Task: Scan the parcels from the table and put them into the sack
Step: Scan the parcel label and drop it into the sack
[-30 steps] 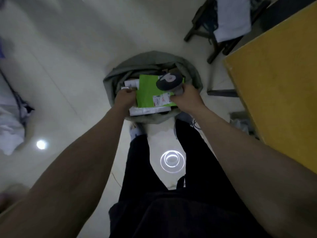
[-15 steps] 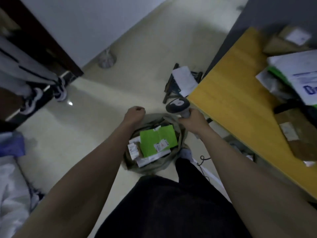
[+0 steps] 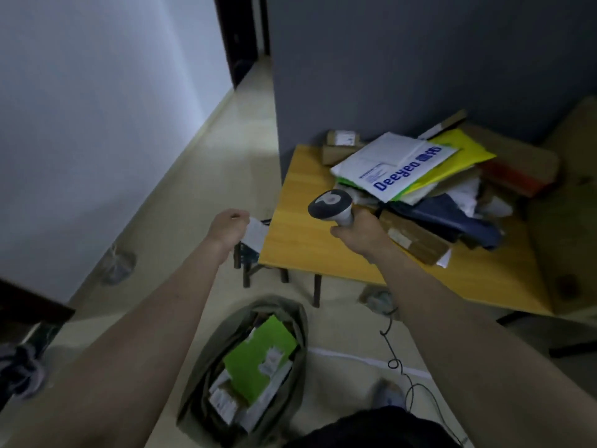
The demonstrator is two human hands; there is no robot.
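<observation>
A grey-green sack (image 3: 298,321) stands open on the floor between my arms, with a green parcel (image 3: 258,357) and white-labelled packets on top inside it. My right hand (image 3: 361,232) grips a grey barcode scanner (image 3: 331,206) over the yellow table (image 3: 307,234). At the table's far end lies a heap of parcels, topped by a white mailer with blue lettering (image 3: 394,166) over a yellow one (image 3: 458,153), with brown boxes (image 3: 416,240) below. My left hand (image 3: 227,229) is raised beside the table's left edge, fingers curled, holding nothing.
The scanner's black cable (image 3: 395,357) trails down to the floor right of the sack. A dark stool with a white sheet (image 3: 255,236) stands at the table's left corner. A grey wall backs the table. Dark clothing (image 3: 19,367) lies at the left.
My view has swung up from the sack to the table. Both hands have left the sack and risen; the right has carried the scanner over the table, and the green parcel stays in the sack.
</observation>
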